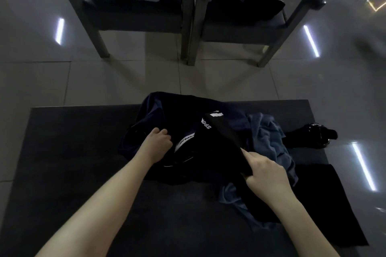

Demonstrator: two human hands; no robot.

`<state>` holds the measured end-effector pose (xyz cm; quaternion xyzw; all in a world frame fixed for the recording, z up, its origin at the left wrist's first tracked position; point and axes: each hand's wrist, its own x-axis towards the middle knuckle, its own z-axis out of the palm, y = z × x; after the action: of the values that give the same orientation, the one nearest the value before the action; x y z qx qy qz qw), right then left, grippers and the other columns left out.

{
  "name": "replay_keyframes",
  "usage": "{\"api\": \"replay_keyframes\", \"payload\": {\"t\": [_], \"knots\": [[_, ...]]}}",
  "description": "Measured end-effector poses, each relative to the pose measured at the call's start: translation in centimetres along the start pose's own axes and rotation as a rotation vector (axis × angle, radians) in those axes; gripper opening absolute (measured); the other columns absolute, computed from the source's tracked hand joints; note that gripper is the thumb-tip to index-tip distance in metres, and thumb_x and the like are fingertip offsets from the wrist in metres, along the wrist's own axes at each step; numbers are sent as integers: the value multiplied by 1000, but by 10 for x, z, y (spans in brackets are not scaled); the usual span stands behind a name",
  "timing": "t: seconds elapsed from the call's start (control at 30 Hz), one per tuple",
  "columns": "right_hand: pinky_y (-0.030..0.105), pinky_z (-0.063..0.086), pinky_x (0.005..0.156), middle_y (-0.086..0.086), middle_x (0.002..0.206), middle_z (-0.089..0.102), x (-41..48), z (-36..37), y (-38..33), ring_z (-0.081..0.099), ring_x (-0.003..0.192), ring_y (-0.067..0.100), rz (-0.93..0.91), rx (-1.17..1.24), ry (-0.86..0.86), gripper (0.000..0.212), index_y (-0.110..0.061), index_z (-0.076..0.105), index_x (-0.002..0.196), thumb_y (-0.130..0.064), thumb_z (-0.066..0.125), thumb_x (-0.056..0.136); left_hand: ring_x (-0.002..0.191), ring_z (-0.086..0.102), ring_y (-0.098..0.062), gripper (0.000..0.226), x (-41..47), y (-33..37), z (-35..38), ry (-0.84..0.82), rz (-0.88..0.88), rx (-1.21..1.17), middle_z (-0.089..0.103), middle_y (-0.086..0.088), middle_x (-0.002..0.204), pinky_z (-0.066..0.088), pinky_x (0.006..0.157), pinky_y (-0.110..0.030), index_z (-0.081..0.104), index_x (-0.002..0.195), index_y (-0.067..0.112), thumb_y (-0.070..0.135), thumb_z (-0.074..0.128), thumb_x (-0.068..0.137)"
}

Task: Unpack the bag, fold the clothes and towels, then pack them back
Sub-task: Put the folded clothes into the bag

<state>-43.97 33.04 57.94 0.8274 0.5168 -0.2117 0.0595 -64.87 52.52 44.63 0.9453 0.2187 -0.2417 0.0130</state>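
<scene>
A dark navy bag (150, 115) lies open on the dark table (73, 152), white lettering showing inside its mouth. My left hand (158, 142) grips the bag's left rim. A black garment (225, 131) with white print comes out of the opening, and my right hand (265, 171) is closed on its near end. A crumpled blue-grey towel (269, 142) lies just right of the bag, partly under my right hand. A flat black cloth (325, 198) rests at the table's right side.
A small shiny black object (317, 134) sits near the table's right edge. Two chairs stand on the tiled floor beyond the table, the left one (133, 16) with plastic bags, the right one (246, 27) with a black striped jacket.
</scene>
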Motion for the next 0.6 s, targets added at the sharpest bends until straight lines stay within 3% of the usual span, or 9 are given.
{"api": "replay_keyframes", "payload": {"t": [0.17,0.27,0.33,0.43,0.53,0.6], "knots": [[24,45,74,-17,124,55,-8,-9,-1,56,109,11,-10,-15,18,67,-39,30,144,-17,50,84,97,60,-20,21,-10,-18,-11,132,-205,-199,64,0,107,36,76,-30,55,107,16,22,36,100],[21,45,77,-17,123,56,-11,-16,-4,56,109,9,-55,-31,64,66,-36,35,144,-15,52,83,84,62,-32,20,-15,-34,-33,318,-376,-525,67,-11,97,40,67,-35,59,102,7,19,44,98],[24,50,77,-11,115,63,-12,-26,-11,61,102,14,-119,-40,74,63,-30,49,137,-11,62,78,78,60,-34,18,-19,-40,-54,405,-407,-676,66,-13,91,45,66,-38,59,96,5,18,47,96],[30,56,66,-3,96,71,-12,-35,-21,69,83,20,-292,-90,137,64,-21,69,115,-3,81,54,80,59,-30,15,-22,-41,-83,469,-409,-808,65,-10,89,45,67,-38,58,89,6,19,52,94],[32,43,94,-4,126,58,-7,-34,-35,54,115,21,-431,-183,-1,65,-28,47,138,-5,56,78,85,61,-28,15,-23,-40,-102,490,-408,-853,66,-8,90,49,75,-40,59,88,9,22,54,94],[32,35,100,-3,134,51,-5,-29,-44,46,122,21,-489,-225,-75,67,-30,36,144,-5,46,82,87,61,-29,16,-26,-39,-110,504,-429,-871,66,-8,92,49,78,-40,59,89,10,24,53,94]]}}
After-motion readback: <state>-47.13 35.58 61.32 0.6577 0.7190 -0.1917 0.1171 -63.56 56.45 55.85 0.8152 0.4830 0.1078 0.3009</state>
